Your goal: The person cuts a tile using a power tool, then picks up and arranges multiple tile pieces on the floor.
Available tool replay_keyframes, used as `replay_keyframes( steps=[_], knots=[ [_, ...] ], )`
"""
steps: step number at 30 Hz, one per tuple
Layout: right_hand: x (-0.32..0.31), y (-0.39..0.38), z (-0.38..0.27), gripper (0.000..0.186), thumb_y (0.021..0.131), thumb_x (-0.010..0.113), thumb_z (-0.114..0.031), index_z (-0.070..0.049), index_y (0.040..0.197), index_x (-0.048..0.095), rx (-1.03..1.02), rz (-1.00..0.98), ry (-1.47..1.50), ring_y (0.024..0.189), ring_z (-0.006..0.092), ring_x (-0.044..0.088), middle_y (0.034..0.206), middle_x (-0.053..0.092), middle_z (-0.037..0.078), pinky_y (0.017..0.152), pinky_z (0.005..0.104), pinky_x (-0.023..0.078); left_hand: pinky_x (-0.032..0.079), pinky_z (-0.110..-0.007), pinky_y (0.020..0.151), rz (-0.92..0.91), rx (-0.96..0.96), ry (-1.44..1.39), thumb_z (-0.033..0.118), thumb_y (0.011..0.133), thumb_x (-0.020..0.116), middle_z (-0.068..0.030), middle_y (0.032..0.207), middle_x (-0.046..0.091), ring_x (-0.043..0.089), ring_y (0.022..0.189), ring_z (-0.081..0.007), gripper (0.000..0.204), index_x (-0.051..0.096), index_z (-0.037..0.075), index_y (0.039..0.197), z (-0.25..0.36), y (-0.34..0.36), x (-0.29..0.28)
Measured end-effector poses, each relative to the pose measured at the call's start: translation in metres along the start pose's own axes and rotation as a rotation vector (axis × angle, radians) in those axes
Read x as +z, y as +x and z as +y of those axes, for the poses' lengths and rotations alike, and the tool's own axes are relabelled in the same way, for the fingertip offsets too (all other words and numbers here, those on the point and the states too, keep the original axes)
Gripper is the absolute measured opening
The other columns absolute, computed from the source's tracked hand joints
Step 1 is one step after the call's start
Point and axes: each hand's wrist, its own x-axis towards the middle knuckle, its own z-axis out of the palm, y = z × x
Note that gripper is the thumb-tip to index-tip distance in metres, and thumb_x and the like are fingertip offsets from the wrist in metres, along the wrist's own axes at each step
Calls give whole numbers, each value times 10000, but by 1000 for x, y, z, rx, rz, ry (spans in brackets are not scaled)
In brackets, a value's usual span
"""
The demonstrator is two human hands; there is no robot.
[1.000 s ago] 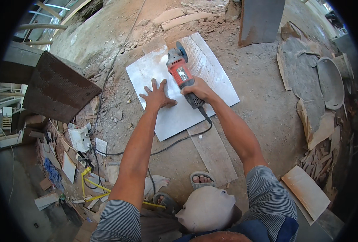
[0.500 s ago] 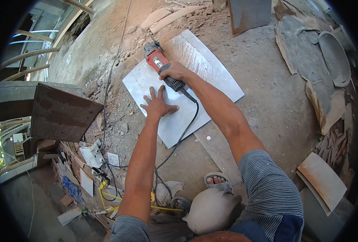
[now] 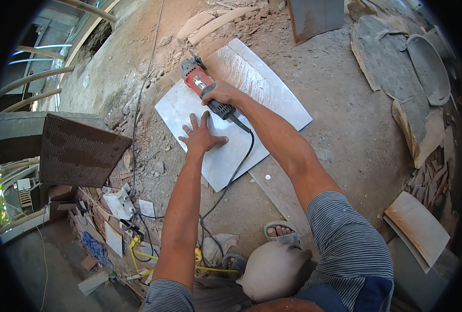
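Note:
A red and black angle grinder (image 3: 198, 81) lies across the upper left part of a pale floor tile (image 3: 231, 151). My right hand (image 3: 221, 93) is wrapped round the grinder's body, and the black cord runs back from its end over the tile toward my feet. The grinder's head is at the tile's upper left edge; its disc shows only in part. My left hand (image 3: 202, 136) presses flat on the tile with its fingers spread, just nearer than the grinder. White dust streaks the far part of the tile.
A textured brown tile (image 3: 80, 151) leans at the left. Near it lie a white socket box (image 3: 119, 203) with cables and a yellow cord or strap (image 3: 134, 249). Broken tile pieces (image 3: 418, 229) and an oval basin (image 3: 428, 67) are at the right. A grey slab (image 3: 317, 21) stands at the far side.
The view has shifted slightly, moving the scene a little to the left. Both hands keep their places, and the grinder stays at the tile's upper left edge.

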Motion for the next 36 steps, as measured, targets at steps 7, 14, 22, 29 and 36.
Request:
replay_keyframes(
  steps=[7,14,22,29,36],
  knots=[
    [3,-3,-8,266,590,793,-184,-38,767,659,47,-32,36,607,154,582,706,640,58,598,277,469,232,-710,1052,-5,-18,42,598,552,822,-167,1588,80,189,1386,-540,1165,206,317,1500,-4,0,-1],
    [-1,-2,-12,268,588,794,-191,-40,769,666,34,-24,49,609,156,583,716,648,61,599,282,470,237,-704,1054,-4,-6,39,597,552,823,-165,1588,82,193,1387,-535,1164,210,315,1500,1,1,1],
    [-3,-12,-15,282,590,787,-200,-30,779,665,71,-46,81,617,158,575,720,637,62,596,281,468,236,-707,1051,-5,-10,34,592,542,828,-157,1589,83,192,1389,-532,1171,213,318,1499,2,2,1],
    [0,-46,3,293,559,798,-202,1,735,682,56,1,89,608,178,598,717,658,90,578,301,475,224,-715,1050,8,-4,31,593,526,829,-158,1590,80,188,1385,-543,1202,186,329,1506,-3,4,2],
    [-1,-49,-7,274,594,777,-154,-27,808,663,39,-46,107,624,145,574,739,641,52,587,273,463,203,-721,1053,-22,-1,31,613,529,813,-157,1597,53,160,1392,-546,1221,164,310,1518,-5,3,1]
  ],
)
